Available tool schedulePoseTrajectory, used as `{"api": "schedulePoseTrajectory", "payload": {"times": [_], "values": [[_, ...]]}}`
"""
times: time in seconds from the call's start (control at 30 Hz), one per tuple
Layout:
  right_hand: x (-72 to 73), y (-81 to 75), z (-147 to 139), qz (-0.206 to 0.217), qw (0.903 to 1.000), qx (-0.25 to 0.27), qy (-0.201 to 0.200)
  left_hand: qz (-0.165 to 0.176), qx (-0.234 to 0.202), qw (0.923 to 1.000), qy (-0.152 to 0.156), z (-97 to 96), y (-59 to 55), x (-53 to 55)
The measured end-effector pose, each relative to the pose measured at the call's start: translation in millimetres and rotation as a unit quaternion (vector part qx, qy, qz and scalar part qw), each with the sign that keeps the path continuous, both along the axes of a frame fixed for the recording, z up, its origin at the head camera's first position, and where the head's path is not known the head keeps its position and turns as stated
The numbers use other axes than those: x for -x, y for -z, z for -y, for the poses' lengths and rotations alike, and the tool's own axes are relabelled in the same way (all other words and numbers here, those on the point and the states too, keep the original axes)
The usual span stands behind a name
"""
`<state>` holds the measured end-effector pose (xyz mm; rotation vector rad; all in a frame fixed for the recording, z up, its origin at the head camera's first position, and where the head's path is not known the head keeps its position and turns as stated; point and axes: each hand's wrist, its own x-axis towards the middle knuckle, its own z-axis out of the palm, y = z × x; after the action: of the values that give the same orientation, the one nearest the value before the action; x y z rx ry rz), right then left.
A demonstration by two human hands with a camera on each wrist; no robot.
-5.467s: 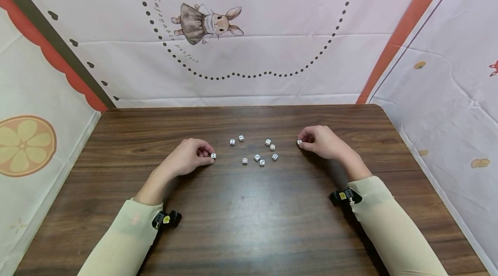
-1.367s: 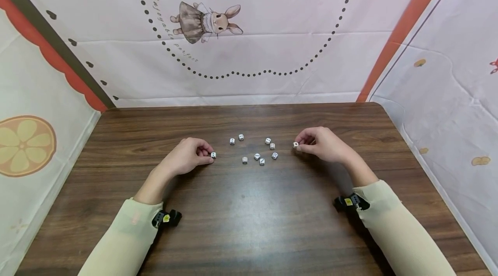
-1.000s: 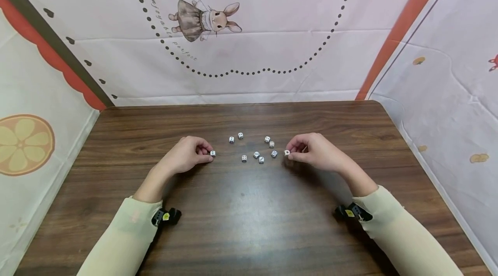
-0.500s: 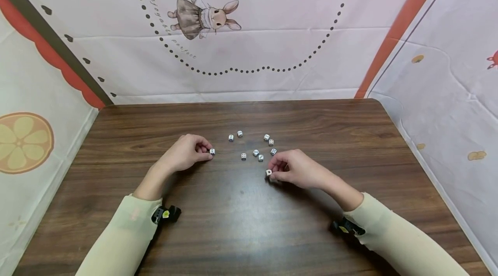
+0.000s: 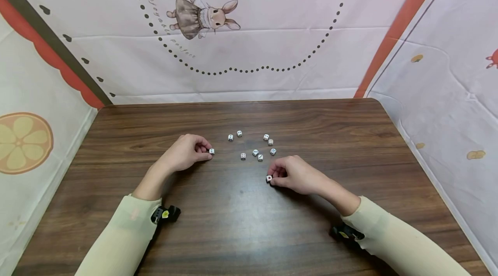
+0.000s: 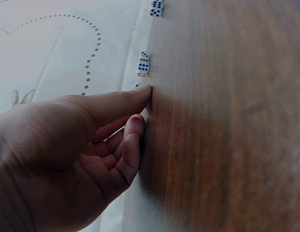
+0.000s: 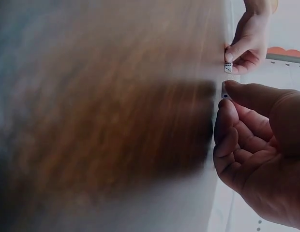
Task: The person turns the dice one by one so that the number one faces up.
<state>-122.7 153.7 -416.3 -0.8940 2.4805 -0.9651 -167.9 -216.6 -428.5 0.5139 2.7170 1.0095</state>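
Observation:
Between thumb and fingers, my left hand [image 5: 186, 153] pinches a white die [image 5: 212, 151] at the tabletop, left of the loose dice. My right hand [image 5: 297, 176] pinches another die [image 5: 269, 179], its single-dot face up, in front of the group and nearer to me. The right wrist view shows this die [image 7: 225, 90] at the tips of thumb and forefinger, partly covered. In the left wrist view the thumb hides most of the left die.
Several loose white dice lie on the brown wooden table [image 5: 241, 233] between the hands, among them one die [image 5: 243, 156] at the front and one [image 5: 239, 133] at the back. A printed cloth [image 5: 272, 17] hangs behind the table and along both sides.
My right hand has carried its die from the right of the group leftward and toward me, to in front of the dice. My left hand has kept its place and its die.

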Motion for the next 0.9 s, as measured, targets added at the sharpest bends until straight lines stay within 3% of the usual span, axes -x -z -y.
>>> {"api": "schedulePoseTrajectory", "payload": {"times": [0.47,0.9], "values": [[14.4,0.4,3.7,-0.004,0.9994,0.008,0.032,0.007,0.003,1.0000,-0.006,-0.1,1.2,-1.7],[25.1,-0.2,9.9,-0.013,0.9992,0.012,0.035,-0.001,0.001,1.0000,-0.001,0.3,1.1,-0.3]]}}
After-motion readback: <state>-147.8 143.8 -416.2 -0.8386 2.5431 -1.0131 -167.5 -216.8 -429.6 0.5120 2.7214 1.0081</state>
